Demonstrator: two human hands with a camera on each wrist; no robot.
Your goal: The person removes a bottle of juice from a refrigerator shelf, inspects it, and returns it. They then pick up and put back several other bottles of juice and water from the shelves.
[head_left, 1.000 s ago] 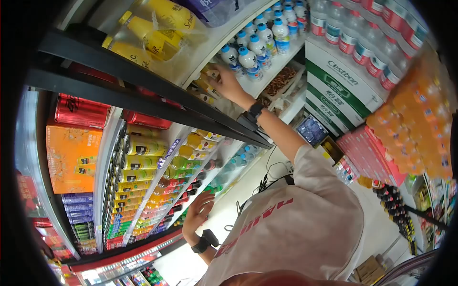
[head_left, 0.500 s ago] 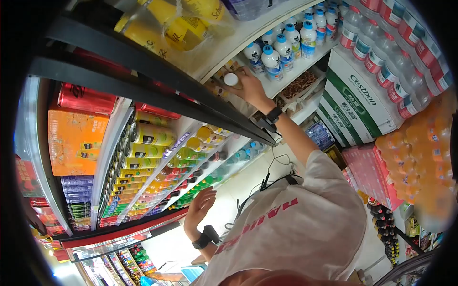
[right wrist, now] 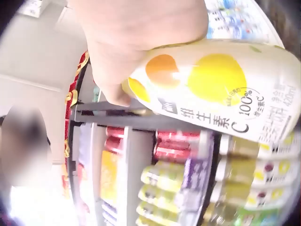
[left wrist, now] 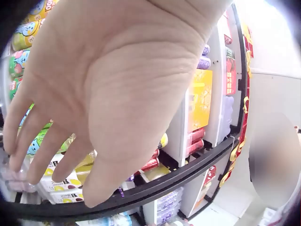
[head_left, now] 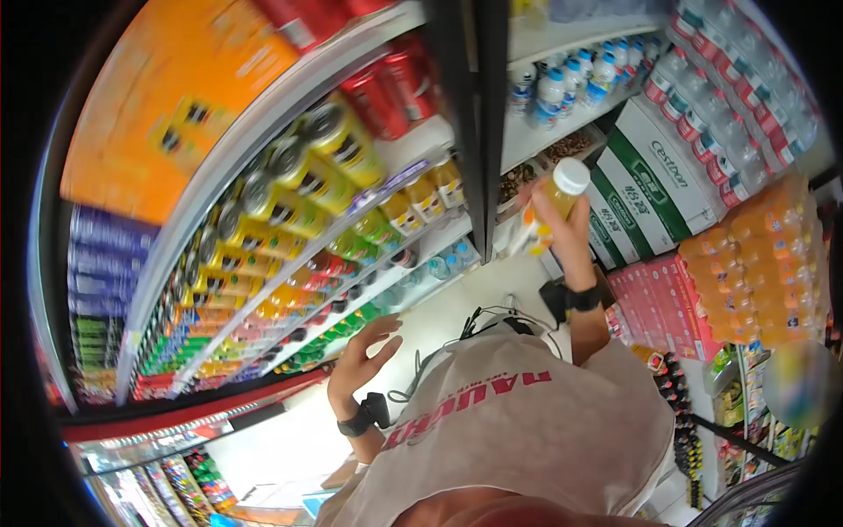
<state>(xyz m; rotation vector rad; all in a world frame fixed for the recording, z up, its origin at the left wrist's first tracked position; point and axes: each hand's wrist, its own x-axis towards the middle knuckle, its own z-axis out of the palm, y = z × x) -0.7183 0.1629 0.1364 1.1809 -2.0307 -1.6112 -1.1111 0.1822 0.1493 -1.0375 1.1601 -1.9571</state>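
Note:
My right hand (head_left: pixel 562 227) grips a bottle of yellow juice drink (right wrist: pixel 216 89) with a white cap and a white label printed with yellow and orange fruit. In the head view the bottle is tilted, its cap up and to the right, in front of the shelving. The fingers wrap its upper part in the right wrist view, and the label faces that camera. My left hand (head_left: pixel 356 364) hovers before the lower drink rows with nothing in it, fingers loosely bent and spread. The left wrist view shows its bare palm (left wrist: pixel 127 89).
Yellow cans (head_left: pixel 294 180) and bottles line the slanted shelves at left, behind a black upright frame post (head_left: pixel 479 105). White bottles with blue caps (head_left: pixel 551 92) stand on the upper shelf. Green-and-white Cestbon cartons (head_left: pixel 650 189) and shrink-wrapped orange drinks (head_left: pixel 751 263) are stacked at right.
My right hand has come out of the shelf holding the juice bottle, moving right and down toward my body. The head view has turned toward the left shelves. The left hand remains low.

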